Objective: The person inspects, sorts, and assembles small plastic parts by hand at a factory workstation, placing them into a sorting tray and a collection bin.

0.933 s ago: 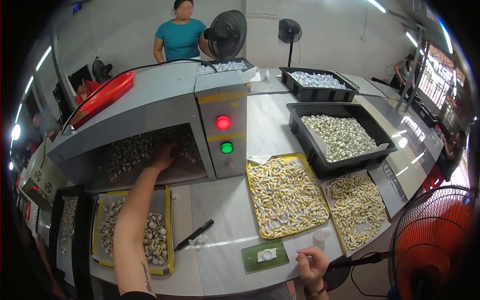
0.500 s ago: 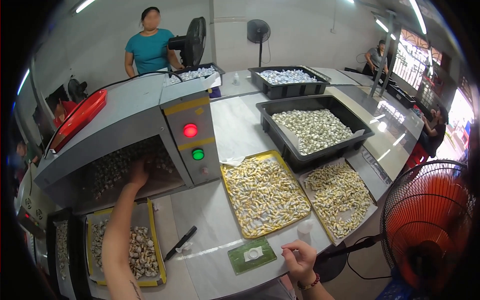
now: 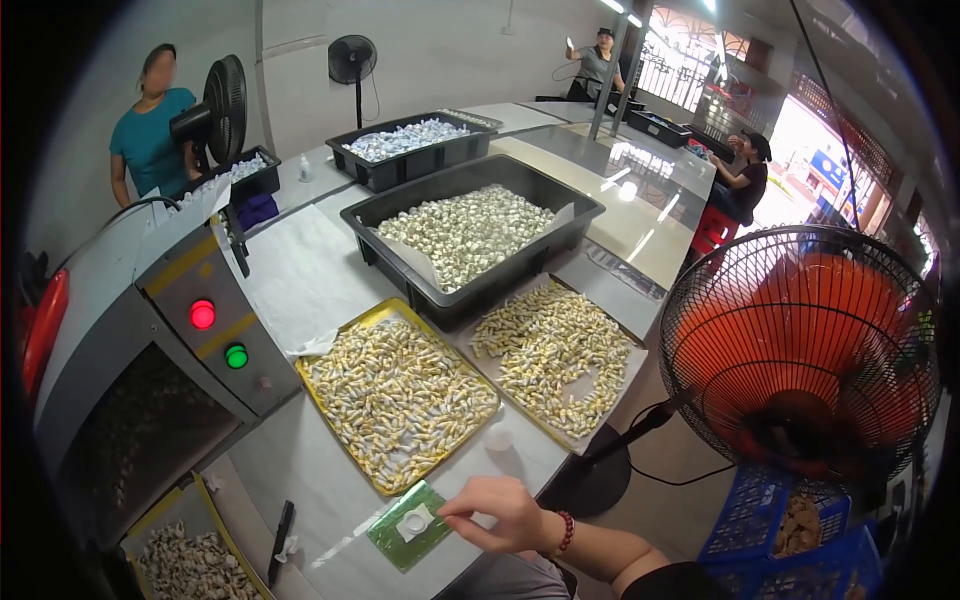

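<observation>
Your right hand (image 3: 490, 513) reaches the right side of the green pad (image 3: 390, 541), thumb and forefinger drawn together; whether they pinch anything, I cannot tell. Your left hand is out of view, so its state I cannot tell either. The pad lies flat near the tabletop's (image 3: 300, 455) near edge, glossy, four-sided and turned askew to that edge. On its middle sits a small white piece (image 3: 403, 531) with a raised round ring. Just beyond you have a translucent cup (image 3: 498, 437) and a yellow-rimmed tray (image 3: 335, 422) of small white-and-yellow pieces.
</observation>
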Demonstrator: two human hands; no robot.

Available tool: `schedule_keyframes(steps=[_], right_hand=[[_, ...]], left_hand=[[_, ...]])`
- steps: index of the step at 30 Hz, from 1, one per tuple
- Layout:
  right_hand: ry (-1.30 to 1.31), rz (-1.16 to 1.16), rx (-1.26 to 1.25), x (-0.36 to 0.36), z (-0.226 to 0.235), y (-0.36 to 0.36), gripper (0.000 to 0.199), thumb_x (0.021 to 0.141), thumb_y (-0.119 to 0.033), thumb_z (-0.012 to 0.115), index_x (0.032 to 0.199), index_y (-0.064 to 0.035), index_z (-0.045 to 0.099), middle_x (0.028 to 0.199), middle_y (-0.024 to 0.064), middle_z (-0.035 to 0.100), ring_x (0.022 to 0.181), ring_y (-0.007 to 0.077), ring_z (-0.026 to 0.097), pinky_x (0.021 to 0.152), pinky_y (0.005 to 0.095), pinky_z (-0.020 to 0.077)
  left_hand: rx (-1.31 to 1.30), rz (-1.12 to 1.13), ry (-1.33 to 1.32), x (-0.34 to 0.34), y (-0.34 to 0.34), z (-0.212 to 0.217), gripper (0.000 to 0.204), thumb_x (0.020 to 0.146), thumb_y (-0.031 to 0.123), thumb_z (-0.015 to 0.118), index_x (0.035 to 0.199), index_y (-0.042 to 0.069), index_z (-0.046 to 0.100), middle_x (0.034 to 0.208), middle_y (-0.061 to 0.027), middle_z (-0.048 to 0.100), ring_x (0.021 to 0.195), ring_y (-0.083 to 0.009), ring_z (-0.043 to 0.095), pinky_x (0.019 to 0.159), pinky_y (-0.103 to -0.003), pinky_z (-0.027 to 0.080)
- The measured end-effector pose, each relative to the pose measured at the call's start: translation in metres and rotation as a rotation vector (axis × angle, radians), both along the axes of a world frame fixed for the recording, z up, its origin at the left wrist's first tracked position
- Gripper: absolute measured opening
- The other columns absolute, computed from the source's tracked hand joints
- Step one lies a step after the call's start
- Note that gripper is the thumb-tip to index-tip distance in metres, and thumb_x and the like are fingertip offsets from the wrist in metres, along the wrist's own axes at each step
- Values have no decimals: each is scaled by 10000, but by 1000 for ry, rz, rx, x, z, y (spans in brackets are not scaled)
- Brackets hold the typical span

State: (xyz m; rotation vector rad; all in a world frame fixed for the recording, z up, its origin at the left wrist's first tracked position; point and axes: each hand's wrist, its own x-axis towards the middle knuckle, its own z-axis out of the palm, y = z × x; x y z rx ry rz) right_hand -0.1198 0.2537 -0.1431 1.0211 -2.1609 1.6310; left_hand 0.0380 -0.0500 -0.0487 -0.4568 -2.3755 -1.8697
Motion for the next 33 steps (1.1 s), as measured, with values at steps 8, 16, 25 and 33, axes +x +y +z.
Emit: schedule_keyframes(steps=[8,16,25,33], right_hand=[[499,-43,598,-51,42,-76,83,738,-122,634,771,-54,600,745,76,605,668,214,615,522,315,459],[305,-104,1103,-86,17,-105,69,683,-100,621,707,-35,614,697,123,617,642,249,640,538,341,484],[283,-163,1015,-88,25,-105,107,685,-49,603,777,-2,578,780,147,615,744,278,636,579,375,512],[-130,271,359,-37,72,-68,305,772,47,440,1011,-2,624,769,110,488,678,210,489,639,301,398]], left_hand=[[832,191,-17,2,80,-49,212,898,158,597,879,-54,595,787,-140,604,658,-186,558,592,-291,455],[753,306,-68,-40,83,-108,403,838,357,661,1015,36,493,641,-49,523,534,-106,493,538,-284,432],[1070,184,-177,-32,70,-116,427,841,342,657,1092,30,510,798,-76,568,651,-136,529,638,-305,456],[1202,179,-361,-36,62,-101,431,864,295,646,1148,0,513,943,-125,624,777,-168,568,758,-299,463]])
